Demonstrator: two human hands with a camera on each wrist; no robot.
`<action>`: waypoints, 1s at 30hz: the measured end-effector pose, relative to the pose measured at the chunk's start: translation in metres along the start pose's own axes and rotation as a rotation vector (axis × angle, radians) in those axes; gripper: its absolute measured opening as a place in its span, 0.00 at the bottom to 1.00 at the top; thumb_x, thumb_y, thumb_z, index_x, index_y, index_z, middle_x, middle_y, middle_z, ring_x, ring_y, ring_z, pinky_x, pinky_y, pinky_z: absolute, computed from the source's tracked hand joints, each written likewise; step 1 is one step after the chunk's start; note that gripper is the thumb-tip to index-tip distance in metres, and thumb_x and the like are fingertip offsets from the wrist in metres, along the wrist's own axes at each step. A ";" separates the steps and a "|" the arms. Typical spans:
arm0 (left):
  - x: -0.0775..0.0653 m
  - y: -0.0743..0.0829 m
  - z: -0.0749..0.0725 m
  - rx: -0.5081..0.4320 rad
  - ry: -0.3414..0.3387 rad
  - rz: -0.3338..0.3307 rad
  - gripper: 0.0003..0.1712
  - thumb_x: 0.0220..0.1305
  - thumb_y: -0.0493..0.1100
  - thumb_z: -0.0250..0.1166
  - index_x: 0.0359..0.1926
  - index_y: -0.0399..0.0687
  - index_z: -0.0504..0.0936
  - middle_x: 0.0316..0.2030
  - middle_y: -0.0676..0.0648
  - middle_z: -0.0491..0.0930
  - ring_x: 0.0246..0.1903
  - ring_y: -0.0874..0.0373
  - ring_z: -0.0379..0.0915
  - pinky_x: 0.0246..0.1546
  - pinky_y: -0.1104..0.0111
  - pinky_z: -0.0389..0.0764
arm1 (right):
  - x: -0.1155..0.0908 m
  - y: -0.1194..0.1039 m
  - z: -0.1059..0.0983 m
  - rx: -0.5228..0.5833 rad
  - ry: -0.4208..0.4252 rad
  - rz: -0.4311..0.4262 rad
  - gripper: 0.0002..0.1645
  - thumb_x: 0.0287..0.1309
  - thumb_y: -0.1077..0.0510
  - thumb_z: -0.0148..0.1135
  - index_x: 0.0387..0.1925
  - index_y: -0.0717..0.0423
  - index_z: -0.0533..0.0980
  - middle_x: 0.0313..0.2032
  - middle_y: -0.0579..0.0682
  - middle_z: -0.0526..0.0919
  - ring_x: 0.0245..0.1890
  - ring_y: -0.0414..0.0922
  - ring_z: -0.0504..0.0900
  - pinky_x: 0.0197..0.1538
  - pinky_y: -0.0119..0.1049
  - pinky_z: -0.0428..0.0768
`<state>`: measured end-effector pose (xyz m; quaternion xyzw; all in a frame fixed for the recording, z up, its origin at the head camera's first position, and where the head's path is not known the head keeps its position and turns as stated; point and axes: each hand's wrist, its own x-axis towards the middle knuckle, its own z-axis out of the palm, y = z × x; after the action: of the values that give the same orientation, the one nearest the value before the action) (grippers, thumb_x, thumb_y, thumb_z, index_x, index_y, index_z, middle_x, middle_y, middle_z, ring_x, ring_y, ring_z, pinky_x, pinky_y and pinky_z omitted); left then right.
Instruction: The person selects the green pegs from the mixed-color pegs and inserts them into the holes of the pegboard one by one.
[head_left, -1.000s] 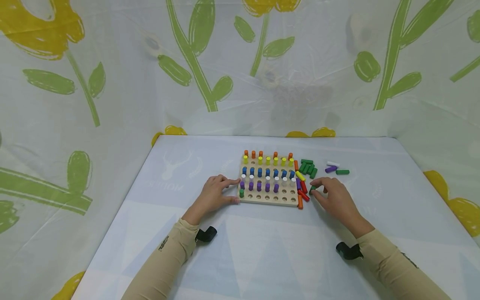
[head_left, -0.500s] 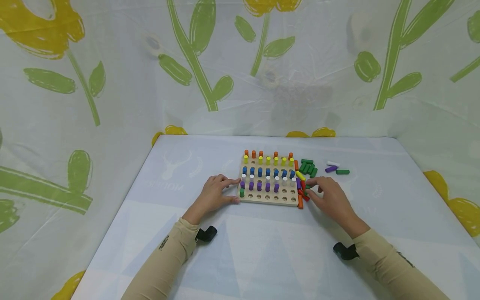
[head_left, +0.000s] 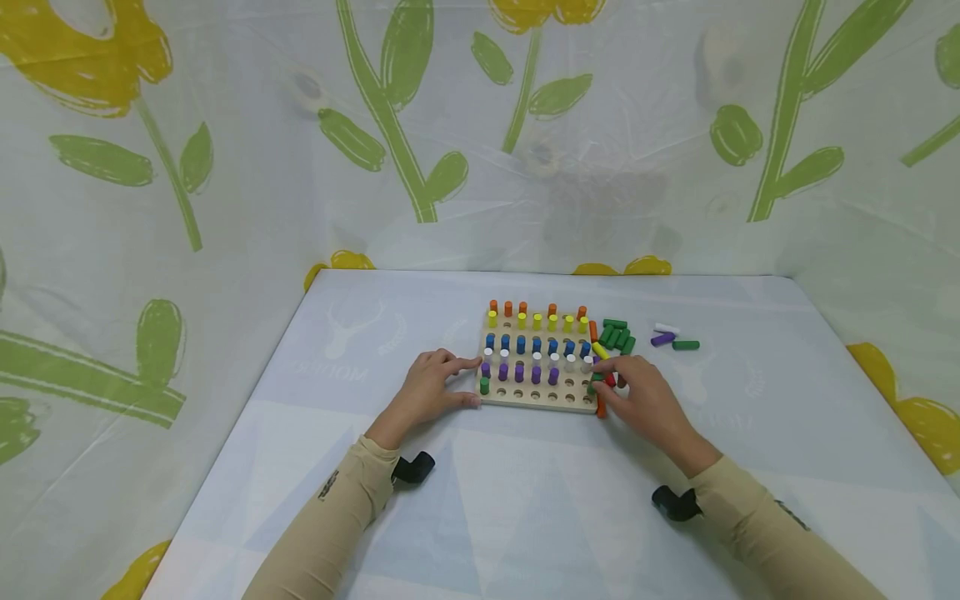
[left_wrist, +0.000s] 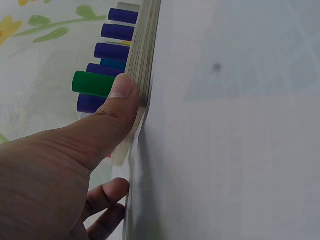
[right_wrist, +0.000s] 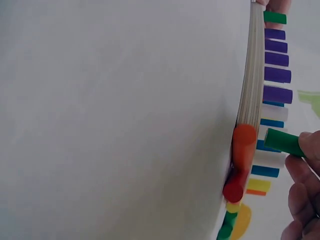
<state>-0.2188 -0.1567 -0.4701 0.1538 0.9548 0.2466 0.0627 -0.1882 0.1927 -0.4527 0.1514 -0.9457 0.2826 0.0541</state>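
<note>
With my right hand, I'm pinching a green peg near the pegboard's right edge; my left hand, uncurled, is touching its left side.

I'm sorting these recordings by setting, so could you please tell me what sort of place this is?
Probably an indoor recording booth: flower-print sheeting rises on three sides of the tabletop under the pegboard, and black devices, seemingly cameras, show at both sleeves.
</note>
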 end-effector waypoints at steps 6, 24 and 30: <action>0.000 0.001 -0.001 0.000 -0.002 -0.004 0.43 0.54 0.61 0.76 0.71 0.63 0.75 0.48 0.49 0.73 0.56 0.46 0.63 0.59 0.54 0.67 | 0.002 -0.007 0.003 0.020 -0.005 -0.006 0.17 0.63 0.58 0.70 0.53 0.56 0.82 0.40 0.49 0.82 0.40 0.48 0.74 0.42 0.41 0.77; 0.000 -0.001 -0.001 -0.011 0.001 -0.002 0.43 0.54 0.61 0.76 0.71 0.63 0.75 0.48 0.49 0.73 0.57 0.46 0.63 0.59 0.54 0.67 | 0.010 -0.023 0.014 0.040 -0.023 -0.071 0.16 0.63 0.57 0.71 0.51 0.55 0.83 0.40 0.47 0.85 0.36 0.48 0.73 0.39 0.40 0.71; 0.000 -0.001 0.000 -0.011 -0.003 0.004 0.43 0.54 0.62 0.76 0.70 0.63 0.75 0.47 0.50 0.73 0.56 0.47 0.64 0.58 0.54 0.67 | 0.013 -0.032 0.019 0.050 -0.020 -0.107 0.14 0.62 0.58 0.72 0.49 0.55 0.84 0.44 0.49 0.86 0.38 0.45 0.76 0.42 0.41 0.77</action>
<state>-0.2187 -0.1575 -0.4703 0.1554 0.9531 0.2518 0.0644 -0.1905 0.1536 -0.4496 0.2060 -0.9293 0.3014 0.0559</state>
